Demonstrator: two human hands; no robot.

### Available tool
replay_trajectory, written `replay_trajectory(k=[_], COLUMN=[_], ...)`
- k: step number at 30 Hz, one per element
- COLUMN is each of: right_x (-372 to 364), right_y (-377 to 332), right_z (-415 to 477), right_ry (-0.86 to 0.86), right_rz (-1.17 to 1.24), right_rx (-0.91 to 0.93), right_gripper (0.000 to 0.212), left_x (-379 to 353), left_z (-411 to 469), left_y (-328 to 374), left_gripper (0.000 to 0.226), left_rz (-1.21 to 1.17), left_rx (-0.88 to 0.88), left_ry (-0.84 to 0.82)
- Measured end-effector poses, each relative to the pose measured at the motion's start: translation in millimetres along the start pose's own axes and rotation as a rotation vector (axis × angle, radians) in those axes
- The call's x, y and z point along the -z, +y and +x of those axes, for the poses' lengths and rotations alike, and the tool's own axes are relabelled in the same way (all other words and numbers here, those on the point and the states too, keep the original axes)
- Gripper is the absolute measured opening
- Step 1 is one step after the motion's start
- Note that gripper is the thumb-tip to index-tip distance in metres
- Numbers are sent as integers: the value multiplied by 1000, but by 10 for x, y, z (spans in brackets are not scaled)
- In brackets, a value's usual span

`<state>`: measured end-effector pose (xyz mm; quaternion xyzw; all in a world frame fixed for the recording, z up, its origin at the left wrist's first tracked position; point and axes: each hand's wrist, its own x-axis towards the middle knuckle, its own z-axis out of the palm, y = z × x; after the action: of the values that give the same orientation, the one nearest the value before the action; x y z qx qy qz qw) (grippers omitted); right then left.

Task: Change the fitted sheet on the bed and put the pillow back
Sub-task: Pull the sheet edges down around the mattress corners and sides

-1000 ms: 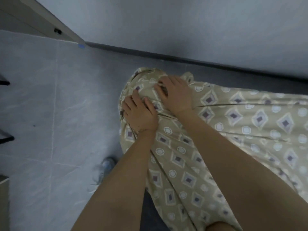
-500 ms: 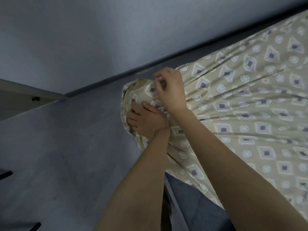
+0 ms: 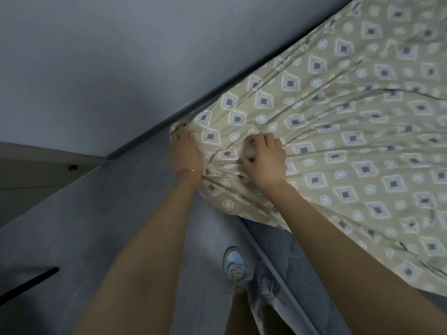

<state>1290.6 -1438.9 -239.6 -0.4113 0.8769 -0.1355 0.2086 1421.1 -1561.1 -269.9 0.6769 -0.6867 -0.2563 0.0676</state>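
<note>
left hand (image 3: 186, 153): curled round the very corner of the fitted sheet (image 3: 362, 141), our fingers hooked over the bunched edge, close to the dark skirting (image 3: 217, 94)
right hand (image 3: 263, 160): just beside the left one, fingertips pinching a gathered fold on top of that corner
fitted sheet: beige with diamonds and circles, spread across to the right, creases fanning out from where we grip; the near hem sits high
mattress (image 3: 290, 250): blue-grey side showing bare under that hem, so we reckon this corner isn't seated yet
pillow: nowhere in view
what could go wrong: haul too hard and the elastic may pop off another corner we can't see; let a pinch slip and this corner rides up over the mattress edge; it's cramped by the wall (image 3: 121, 68) too, so fabric could bunch instead of tucking under
</note>
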Motion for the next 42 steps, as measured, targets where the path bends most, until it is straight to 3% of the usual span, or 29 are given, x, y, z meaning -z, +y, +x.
replay_trajectory(k=[3,6,11,13,15,18,20,22,25,28,31,35,38,40,42], right_x=[64,87,-61,-144,-250,-327,-330,-332,-367,-288,-168,47,184,232,277], right_y=[73,50,-66,-105,-140,-138,-47,104,284,373,461,692,946,1067,1196], right_z=[-158,-257,-265,-306,-413,-626,-798,-980,-1204,-1293,-1249,-1102,-1009,-959,-905], right_ry=[-57,13,237,299,345,458,547,581,453,427,520,626,502,447,463], right_rz=[86,206,178,228,219,173,195,208,168,212,93,26,123,140,188], right_rx=[-105,-130,-216,-285,-374,-504,-585,-631,-600,-512,-460,-662,-735,-722,-693], right_gripper=[47,43,39,36,31,28,32,41,54,55,48,36,32,30,21], left_x=[427,590,346,293,292,239,117,0,-71,-81,-145,-255,-261,-241,-252], left_z=[194,402,685,648,492,131,-64,-206,-306,-345,-308,-264,-284,-388,-582], left_y=[7,45,-85,-63,-25,13,-7,-45,57,296,512,721,784,839,954], left_gripper=[28,25,19,33,32,31,37,41,27,20,17,8,12,27,33], left_rz=[6,-44,69,149,121,42,83,166,97,34,-97,-352,-229,-54,11], left_rx=[-112,-186,-117,-350,-721,-1202,-1352,-1435,-1428,-1162,-924,-670,-765,-994,-1278], left_ry=[93,151,-106,-123,-96,-310,-498,-548,-485,-518,-527,-482,-391,-276,-306])
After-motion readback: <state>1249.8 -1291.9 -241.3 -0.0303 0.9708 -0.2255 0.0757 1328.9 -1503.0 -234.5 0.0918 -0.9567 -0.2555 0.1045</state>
